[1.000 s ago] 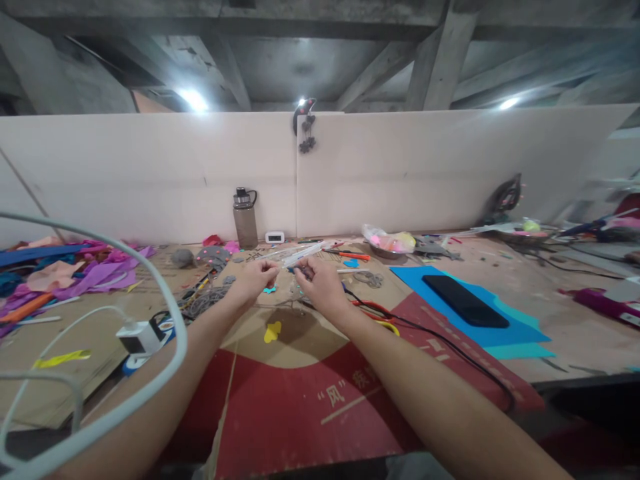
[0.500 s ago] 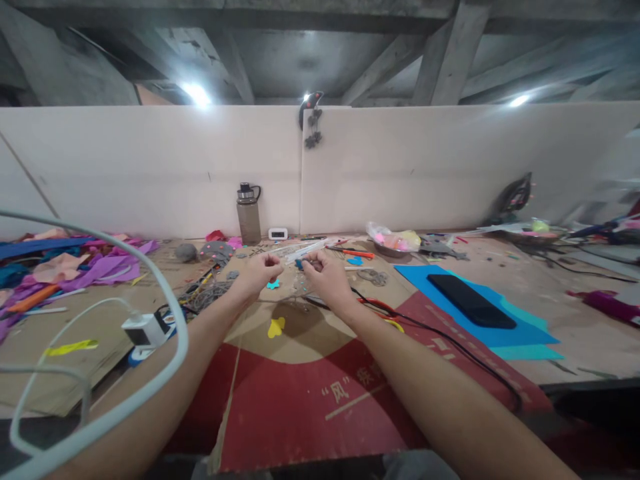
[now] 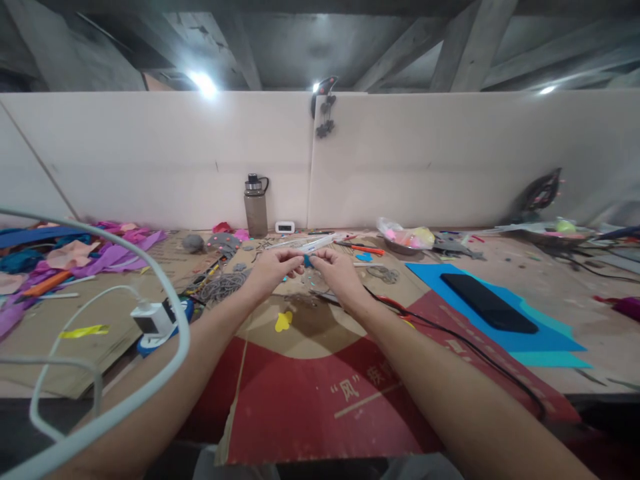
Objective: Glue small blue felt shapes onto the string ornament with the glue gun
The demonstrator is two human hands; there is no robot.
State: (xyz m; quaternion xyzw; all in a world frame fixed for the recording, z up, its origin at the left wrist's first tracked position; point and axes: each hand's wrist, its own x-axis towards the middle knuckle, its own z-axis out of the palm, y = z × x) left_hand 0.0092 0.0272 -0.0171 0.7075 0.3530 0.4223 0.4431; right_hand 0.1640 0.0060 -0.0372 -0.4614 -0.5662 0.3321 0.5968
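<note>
My left hand [image 3: 277, 268] and my right hand [image 3: 336, 268] meet above the cardboard sheet [image 3: 310, 407]. Both are closed in a pinch on a small blue felt-like piece [image 3: 307, 261], its shape mostly covered by the fingers. Below my left hand lies a yellow cut-out [image 3: 283, 321] on the bare brown part of the cardboard. Beyond the fingers are a white pen-like stick [image 3: 320, 243], a blue cut-out [image 3: 365, 257] and an orange-handled tool [image 3: 367, 250]. Grey cord [image 3: 223, 287] lies heaped left of my left wrist.
A black phone [image 3: 487, 302] rests on blue sheets [image 3: 545, 340] at right. A bottle [image 3: 256, 208] stands by the partition [image 3: 150, 160]. Colourful scraps [image 3: 115, 250] cover the left side. A white cable [image 3: 183, 347] loops across the near left; a black cable [image 3: 480, 353] crosses the cardboard.
My left hand has moved right, and its fingers now meet the blue piece held in my right hand. The view has shifted slightly, so the scene sits further right and higher.
</note>
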